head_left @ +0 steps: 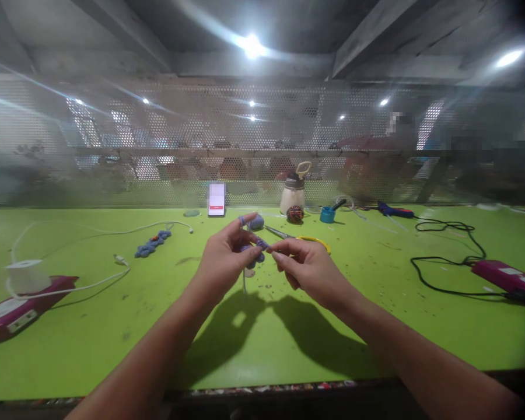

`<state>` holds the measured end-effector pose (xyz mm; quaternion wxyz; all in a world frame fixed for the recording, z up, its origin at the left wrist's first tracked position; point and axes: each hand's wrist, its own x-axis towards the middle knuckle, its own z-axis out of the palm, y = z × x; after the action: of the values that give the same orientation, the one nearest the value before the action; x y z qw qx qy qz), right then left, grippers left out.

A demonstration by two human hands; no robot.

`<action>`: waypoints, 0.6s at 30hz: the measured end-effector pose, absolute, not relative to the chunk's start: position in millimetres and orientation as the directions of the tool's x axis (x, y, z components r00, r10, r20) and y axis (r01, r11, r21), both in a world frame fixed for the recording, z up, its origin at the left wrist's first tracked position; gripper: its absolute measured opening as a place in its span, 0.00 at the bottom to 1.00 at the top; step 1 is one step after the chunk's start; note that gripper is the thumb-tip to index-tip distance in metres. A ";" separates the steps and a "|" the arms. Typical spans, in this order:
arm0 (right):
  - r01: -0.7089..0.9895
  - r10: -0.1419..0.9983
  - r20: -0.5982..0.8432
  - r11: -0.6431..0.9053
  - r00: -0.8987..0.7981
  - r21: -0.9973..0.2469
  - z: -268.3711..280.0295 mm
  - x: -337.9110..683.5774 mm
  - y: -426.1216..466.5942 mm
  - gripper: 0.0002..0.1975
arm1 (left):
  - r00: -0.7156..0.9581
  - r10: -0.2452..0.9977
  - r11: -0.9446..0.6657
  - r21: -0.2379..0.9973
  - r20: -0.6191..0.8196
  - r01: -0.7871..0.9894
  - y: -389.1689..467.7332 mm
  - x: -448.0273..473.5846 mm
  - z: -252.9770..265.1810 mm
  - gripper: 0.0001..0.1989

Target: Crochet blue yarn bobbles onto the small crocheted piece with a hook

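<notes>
Over the middle of the table, my left hand (226,252) is closed on a small blue-purple crochet piece (256,260), pinched between thumb and fingers. Purple yarn (242,221) loops round its raised index finger. My right hand (308,262) meets the piece from the right, thumb and index finger pressed together at its edge. Whatever thin thing they pinch is mostly hidden. Just behind the hands lies a ball of purple yarn (256,222). Scissors (281,233) with yellow handles lie behind my right hand, partly covered by it.
On the green table (126,326), a finished-looking blue knotted strip (153,244) lies left. Behind stand a phone (216,200), a bottle (292,197), a dark yarn ball (294,214) and a blue jar (328,215). A glue gun (394,210) and power strips (510,277) with cables lie sideways.
</notes>
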<state>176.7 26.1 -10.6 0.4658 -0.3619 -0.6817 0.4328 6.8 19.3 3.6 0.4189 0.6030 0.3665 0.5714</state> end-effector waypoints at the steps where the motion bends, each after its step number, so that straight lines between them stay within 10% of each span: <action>1: 0.137 0.884 0.367 0.418 -0.290 -0.898 -11.0 176.4 25.7 0.06 | 0.071 0.930 -0.353 0.931 0.360 -0.091 20.3 6.3 4.3 0.34; 18: 0.128 0.813 0.550 0.577 -0.192 -0.807 -20.6 171.9 23.6 0.18 | 0.182 0.954 -0.183 0.943 0.239 -0.277 21.9 2.3 4.0 0.27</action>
<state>171.9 23.6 -20.6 0.5409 -0.3340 -0.7042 0.3163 2.3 21.9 4.0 0.5544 0.5326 0.3179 0.5549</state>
